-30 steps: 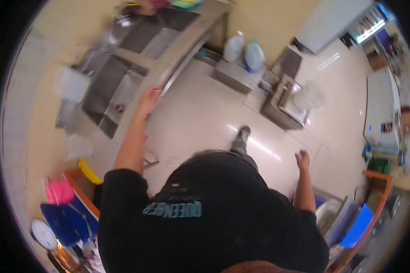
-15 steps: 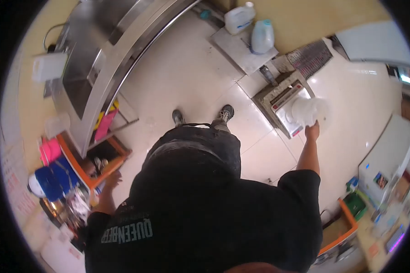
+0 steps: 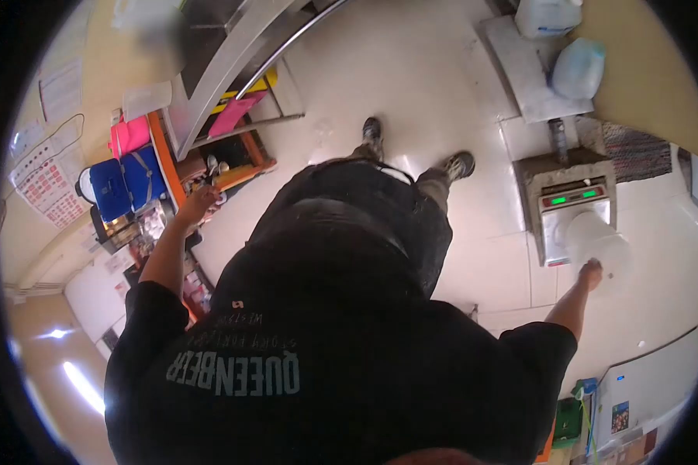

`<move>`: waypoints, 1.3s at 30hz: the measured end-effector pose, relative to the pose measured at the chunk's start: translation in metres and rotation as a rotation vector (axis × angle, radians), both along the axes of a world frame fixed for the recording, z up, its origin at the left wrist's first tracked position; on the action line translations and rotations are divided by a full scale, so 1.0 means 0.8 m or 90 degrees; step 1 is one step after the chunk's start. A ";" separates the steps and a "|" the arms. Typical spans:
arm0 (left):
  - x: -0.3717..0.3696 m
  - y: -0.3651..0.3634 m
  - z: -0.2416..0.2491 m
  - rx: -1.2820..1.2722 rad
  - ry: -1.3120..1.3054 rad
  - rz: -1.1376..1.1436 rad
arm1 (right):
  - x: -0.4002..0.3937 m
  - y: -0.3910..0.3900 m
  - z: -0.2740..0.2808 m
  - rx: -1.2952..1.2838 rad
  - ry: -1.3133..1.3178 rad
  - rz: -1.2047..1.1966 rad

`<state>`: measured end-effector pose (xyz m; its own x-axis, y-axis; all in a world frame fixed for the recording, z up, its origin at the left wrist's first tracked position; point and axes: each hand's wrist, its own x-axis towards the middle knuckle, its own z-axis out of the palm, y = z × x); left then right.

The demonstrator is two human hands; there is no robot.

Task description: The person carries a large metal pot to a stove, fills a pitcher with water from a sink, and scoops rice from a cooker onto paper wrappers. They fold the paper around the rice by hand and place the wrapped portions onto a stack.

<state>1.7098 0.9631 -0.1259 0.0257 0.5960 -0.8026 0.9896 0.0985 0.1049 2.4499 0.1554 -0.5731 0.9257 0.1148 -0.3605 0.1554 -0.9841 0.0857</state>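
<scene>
Over the floor scale [image 3: 572,203], at the right of the view, a white plastic tub [image 3: 597,242] hangs in the right hand [image 3: 591,273], which is closed on its near rim. The tub's base sits at or just above the scale's steel plate; whether it is touching cannot be told from this angle. The scale's display glows green along its far edge.

By the look of it, the step in hand is placing the tub on the scale. The next move would call for lowering it flat, centred on the plate, and letting go so that no weight from the hand rests on it.

The left hand [image 3: 198,203] reaches out to the other side, fingers loosely spread, near the orange-edged shelf [image 3: 163,159] and the clutter beside it. It seems to hold nothing, though whether it touches the shelf is unclear.

Beyond the scale, two plastic jugs [image 3: 578,68] stand on a low slab against the wall, with a mat [image 3: 636,151] to their right. A steel counter [image 3: 233,54] runs along the upper left, with pink and blue bags [image 3: 120,182] below it. The person's shoes [image 3: 457,164] stand on the pale tiled floor [image 3: 411,70] between counter and scale.
</scene>
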 end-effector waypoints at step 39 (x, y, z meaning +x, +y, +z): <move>-0.263 -0.031 -0.341 0.014 -0.367 0.991 | -0.080 1.322 0.474 0.473 -0.132 0.968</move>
